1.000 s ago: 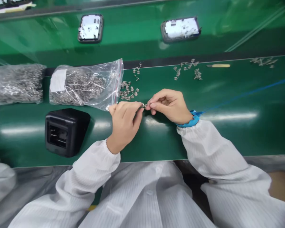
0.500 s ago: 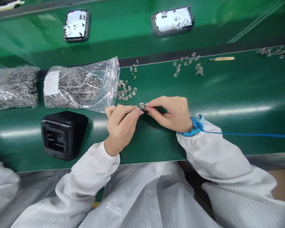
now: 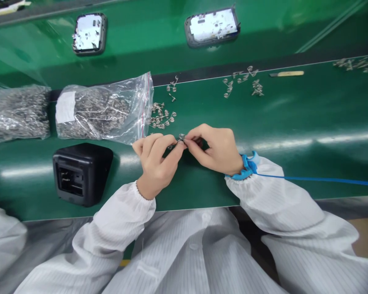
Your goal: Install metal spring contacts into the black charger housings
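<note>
The left hand [image 3: 155,163] and right hand [image 3: 216,149] are pinching one spring [image 3: 180,137] between their fingers. It is sitting at the fingertips, over the bench [image 3: 294,118]

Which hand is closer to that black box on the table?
Left. The left hand is just right of the black box; the right hand, pinching a spring with it, lies farther right.

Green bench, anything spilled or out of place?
Yes: small metal springs lie loose at the clear bag's mouth, more scattered farther right, as if spilled. The left hand and right hand pinch one spring.
</note>
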### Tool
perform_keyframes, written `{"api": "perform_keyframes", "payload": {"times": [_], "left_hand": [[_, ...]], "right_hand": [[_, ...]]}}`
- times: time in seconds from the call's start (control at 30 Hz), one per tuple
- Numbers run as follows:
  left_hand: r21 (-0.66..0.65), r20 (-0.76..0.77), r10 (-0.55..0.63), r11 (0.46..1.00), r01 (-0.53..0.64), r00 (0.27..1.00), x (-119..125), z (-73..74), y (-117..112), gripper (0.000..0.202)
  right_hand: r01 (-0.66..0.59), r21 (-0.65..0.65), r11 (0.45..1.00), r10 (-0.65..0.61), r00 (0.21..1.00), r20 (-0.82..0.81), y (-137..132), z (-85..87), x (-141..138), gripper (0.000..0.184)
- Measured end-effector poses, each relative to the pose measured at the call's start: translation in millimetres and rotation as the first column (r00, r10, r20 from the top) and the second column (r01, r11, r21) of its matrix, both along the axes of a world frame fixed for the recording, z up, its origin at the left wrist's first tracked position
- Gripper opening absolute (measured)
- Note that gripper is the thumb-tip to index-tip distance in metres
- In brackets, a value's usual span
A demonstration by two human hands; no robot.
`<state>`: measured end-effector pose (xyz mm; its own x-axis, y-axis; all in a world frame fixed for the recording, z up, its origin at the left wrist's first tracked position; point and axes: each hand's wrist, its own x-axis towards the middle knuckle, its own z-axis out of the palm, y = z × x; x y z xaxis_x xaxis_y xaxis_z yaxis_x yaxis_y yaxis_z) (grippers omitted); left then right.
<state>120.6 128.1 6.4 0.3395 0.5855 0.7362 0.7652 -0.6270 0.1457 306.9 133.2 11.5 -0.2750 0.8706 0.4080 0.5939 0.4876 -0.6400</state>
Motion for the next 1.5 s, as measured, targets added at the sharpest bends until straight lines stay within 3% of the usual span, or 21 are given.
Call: {"api": "perform_keyframes", "payload": {"times": [0.1,0.27,0.37,0.5,0.57,0.63,0.7,0.77,0.83,0.9,0.97,1.07,1.13,1.2,1.27,1.37,1.5], "left_hand": [[-0.013,-0.019,-0.031,0.999,0.031,0.999,-0.6,-2.0,0.0,0.015],[0.016,0.008,-0.099,0.995,0.099,0.995,-0.3,-8.3,2.6,0.014],[-0.038,-0.001,-0.151,0.988,0.151,0.989,2.1,-11.6,1.7,0.017],[-0.167,-0.102,-0.055,0.985,0.038,0.993,4.0,-9.2,-1.8,0.012],[-0.21,-0.116,-0.047,0.977,0.022,0.992,1.2,-4.1,-0.6,0.013],[-0.267,-0.077,-0.108,0.96,0.083,0.991,-4.9,1.9,3.3,0.026],[-0.324,-0.021,-0.167,0.934,0.152,0.986,-12.7,6.9,8.4,0.037],[-0.365,-0.002,-0.197,0.913,0.183,0.98,-19.8,10.1,12.6,0.045],[-0.399,-0.031,-0.193,0.902,0.165,0.981,-25.1,12.2,15.1,0.047],[-0.429,-0.082,-0.188,0.893,0.136,0.979,-28.6,14.1,16.3,0.045],[-0.442,-0.148,-0.176,0.892,0.095,0.973,-31.2,15.9,17.0,0.039],[-0.429,-0.268,-0.155,0.903,0.026,0.951,-34.0,16.7,17.6,0.021],[-0.406,-0.333,-0.151,0.914,0.003,0.931,-34.7,15.1,17.8,0.011],[-0.391,-0.356,-0.158,0.92,0.006,0.921,-33.9,12.3,17.6,0.011],[-0.384,-0.343,-0.161,0.923,0.019,0.925,-31.7,9.0,16.8,0.014],[-0.365,-0.304,-0.171,0.929,0.051,0.937,-27.1,5.1,14.5,0.017],[-0.351,-0.236,-0.205,0.929,0.113,0.95,-21.7,3.7,11.7,0.02]], "right_hand": [[-0.06,-0.021,0.998,0.059,0.997,-0.047,2.1,3.2,0.7,0.011],[0.043,-0.14,0.989,-0.079,0.963,-0.258,9.1,5.3,1.6,0.008],[0.145,-0.092,0.985,-0.159,0.973,-0.165,19.0,-1.2,10.2,0.007],[0.234,-0.068,0.97,-0.234,0.972,0.008,31.6,-15.2,21.9,0.005],[0.254,-0.109,0.961,-0.257,0.966,-0.02,34.5,-17.5,24.1,0.007],[0.235,-0.195,0.952,-0.262,0.956,-0.128,34.9,-12.9,26.1,0.017],[0.12,-0.334,0.935,-0.217,0.937,-0.273,33.8,-1.9,31.6,0.022],[-0.081,-0.437,0.896,-0.139,0.883,-0.448,32.6,11.7,43.5,0.027],[-0.249,-0.432,0.867,-0.09,0.774,-0.626,33.1,22.7,61.0,0.031],[-0.283,-0.379,0.881,-0.115,0.649,-0.752,36.1,26.6,79.5,0.029],[-0.21,-0.38,0.901,-0.198,0.58,-0.79,40.6,22.3,92.0,0.027],[-0.033,-0.412,0.91,-0.308,0.611,-0.729,44.6,6.8,88.2,0.024],[0.049,-0.37,0.928,-0.29,0.718,-0.633,42.8,-3.2,70.8,0.017],[0.026,-0.283,0.959,-0.16,0.874,-0.459,37.8,-10.1,47.6,0.012],[-0.076,-0.169,0.983,0.037,0.974,-0.223,31.6,-14.4,25.8,0.013],[-0.212,-0.045,0.976,0.215,0.973,0.089,24.7,-19.1,6.4,0.02],[-0.22,-0.029,0.975,0.222,0.954,0.2,22.9,-24.2,6.3,0.024]]}}
